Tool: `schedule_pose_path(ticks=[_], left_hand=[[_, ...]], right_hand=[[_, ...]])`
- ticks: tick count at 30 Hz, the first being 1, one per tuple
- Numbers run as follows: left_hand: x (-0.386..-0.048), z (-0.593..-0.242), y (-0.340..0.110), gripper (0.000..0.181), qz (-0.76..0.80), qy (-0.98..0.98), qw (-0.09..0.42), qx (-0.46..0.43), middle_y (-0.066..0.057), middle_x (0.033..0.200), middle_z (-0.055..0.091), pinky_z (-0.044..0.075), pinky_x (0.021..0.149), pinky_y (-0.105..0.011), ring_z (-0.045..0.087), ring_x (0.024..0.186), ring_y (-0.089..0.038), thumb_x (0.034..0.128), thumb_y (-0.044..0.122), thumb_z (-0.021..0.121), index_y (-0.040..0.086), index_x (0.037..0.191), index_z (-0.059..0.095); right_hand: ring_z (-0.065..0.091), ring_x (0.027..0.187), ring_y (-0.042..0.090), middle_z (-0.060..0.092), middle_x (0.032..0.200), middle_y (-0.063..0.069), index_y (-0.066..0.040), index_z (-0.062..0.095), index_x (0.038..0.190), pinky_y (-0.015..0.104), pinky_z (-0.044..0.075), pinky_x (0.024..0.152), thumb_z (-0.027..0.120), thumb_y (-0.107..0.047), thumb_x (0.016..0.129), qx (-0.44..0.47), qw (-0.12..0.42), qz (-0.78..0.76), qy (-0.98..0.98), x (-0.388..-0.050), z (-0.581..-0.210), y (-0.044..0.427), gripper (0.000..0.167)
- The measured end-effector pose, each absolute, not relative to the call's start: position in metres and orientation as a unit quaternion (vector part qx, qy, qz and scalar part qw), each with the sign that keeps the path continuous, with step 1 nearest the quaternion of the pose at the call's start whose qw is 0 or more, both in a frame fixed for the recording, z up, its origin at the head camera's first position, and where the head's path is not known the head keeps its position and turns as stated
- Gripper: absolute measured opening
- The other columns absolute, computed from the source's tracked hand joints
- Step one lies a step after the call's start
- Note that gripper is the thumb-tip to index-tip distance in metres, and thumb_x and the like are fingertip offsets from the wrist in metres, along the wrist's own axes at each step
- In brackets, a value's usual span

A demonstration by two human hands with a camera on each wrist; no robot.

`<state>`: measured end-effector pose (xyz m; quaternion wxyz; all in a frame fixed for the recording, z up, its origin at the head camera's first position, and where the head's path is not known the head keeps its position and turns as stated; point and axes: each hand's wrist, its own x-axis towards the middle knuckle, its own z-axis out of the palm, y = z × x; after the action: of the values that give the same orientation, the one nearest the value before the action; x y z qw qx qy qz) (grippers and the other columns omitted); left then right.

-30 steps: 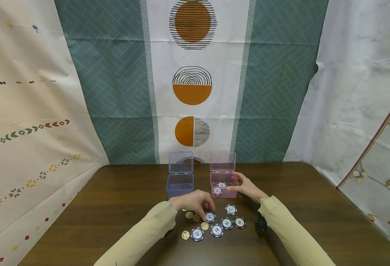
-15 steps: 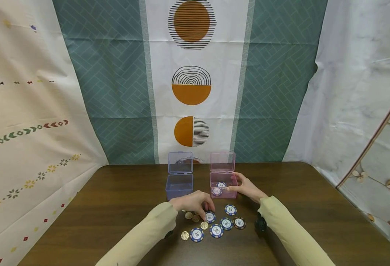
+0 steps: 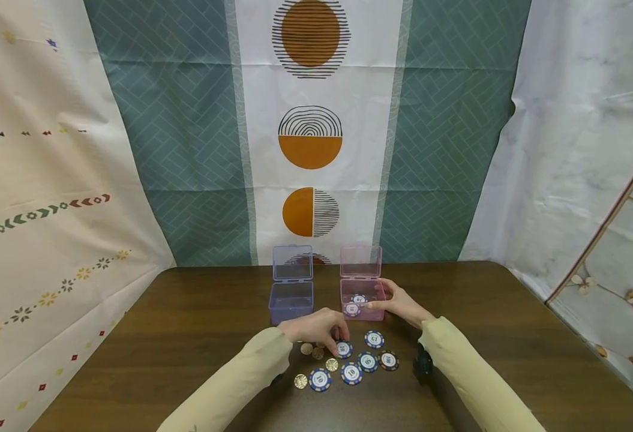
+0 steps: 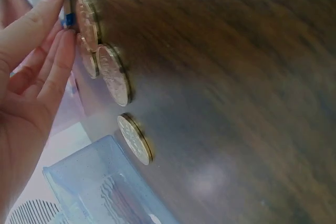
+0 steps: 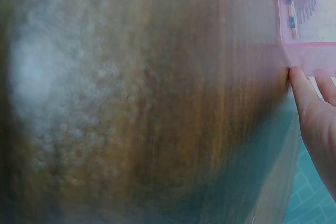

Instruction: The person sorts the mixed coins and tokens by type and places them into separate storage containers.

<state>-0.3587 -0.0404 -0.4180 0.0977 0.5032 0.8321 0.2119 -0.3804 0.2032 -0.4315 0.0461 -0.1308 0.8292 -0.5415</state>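
My left hand (image 3: 316, 326) pinches a blue-and-white poker chip (image 3: 344, 349) between thumb and finger, low over the table. In the left wrist view the chip (image 4: 68, 6) is edge-on at the fingertips, with gold coins (image 4: 114, 74) close by. My right hand (image 3: 399, 305) holds the right end of a translucent pink box (image 3: 375, 316), its thumb lying across the front. Inside that open-lidded box are poker chips (image 3: 352, 309). In the right wrist view two fingers (image 5: 300, 85) touch the box's wall; the thumb's exact contact cannot be told.
A translucent blue box (image 3: 291, 315) stands left of the pink one, lid raised. More blue chips (image 3: 320, 380) and a black-edged chip (image 3: 389, 360) lie on the wooden table (image 3: 208, 324), among several gold coins (image 3: 300, 381). A patterned cloth (image 3: 197, 150) hangs behind.
My left hand has shifted slightly right with the chip, which sits a little further right than before. My right hand stays at the pink box.
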Motion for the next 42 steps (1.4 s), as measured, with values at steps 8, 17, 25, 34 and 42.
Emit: schedule_pose_path(ticks=[8,17,25,34,42], left_hand=[[-0.3568,-0.4171,-0.0372,0.029,0.190,0.833,0.082,0.513,0.009,0.079,0.056,0.041,0.062,-0.012,0.055,0.072,-0.006,0.0644,0.012,0.081,0.009,0.088,0.063],[-0.3547,-0.4149,-0.0381,0.029,0.203,0.825,0.081,0.521,0.008,0.079,0.059,0.042,0.060,-0.012,0.056,0.070,-0.006,0.0662,0.010,0.080,0.007,0.091,0.065],[-0.3550,-0.4178,-0.0381,0.029,0.196,0.821,0.065,0.532,0.006,0.080,0.058,0.041,0.060,-0.011,0.054,0.069,-0.004,0.0684,0.014,0.079,0.005,0.093,0.068],[-0.3528,-0.4189,-0.0383,0.026,0.200,0.820,0.051,0.534,0.007,0.077,0.056,0.041,0.057,-0.010,0.053,0.065,-0.004,0.0698,0.017,0.078,0.005,0.091,0.069],[-0.3582,-0.4110,-0.0401,0.024,0.229,0.817,0.025,0.529,0.007,0.078,0.058,0.042,0.058,-0.012,0.054,0.066,-0.003,0.0699,0.016,0.078,0.006,0.090,0.068]], right_hand=[[0.034,0.119,0.039,0.033,0.135,0.023,0.001,0.025,0.137,0.053,0.026,0.095,0.070,-0.024,0.079,-0.129,0.046,-0.543,0.829,-0.3807,-0.4327,0.2031,0.077],[0.034,0.118,0.039,0.034,0.134,0.022,-0.001,0.026,0.137,0.054,0.027,0.094,0.071,-0.025,0.077,-0.122,0.043,-0.541,0.831,-0.3813,-0.4313,0.2028,0.078],[0.033,0.119,0.040,0.031,0.135,0.024,0.001,0.025,0.137,0.054,0.025,0.094,0.071,-0.024,0.078,-0.128,0.045,-0.552,0.823,-0.3812,-0.4306,0.2056,0.079],[0.036,0.117,0.036,0.032,0.136,0.019,-0.001,0.027,0.137,0.054,0.026,0.094,0.070,-0.021,0.078,-0.113,0.046,-0.553,0.824,-0.3805,-0.4341,0.2024,0.076],[0.037,0.116,0.035,0.034,0.134,0.018,-0.001,0.028,0.136,0.054,0.027,0.094,0.072,-0.023,0.076,-0.119,0.039,-0.555,0.822,-0.3822,-0.4333,0.2019,0.077]])
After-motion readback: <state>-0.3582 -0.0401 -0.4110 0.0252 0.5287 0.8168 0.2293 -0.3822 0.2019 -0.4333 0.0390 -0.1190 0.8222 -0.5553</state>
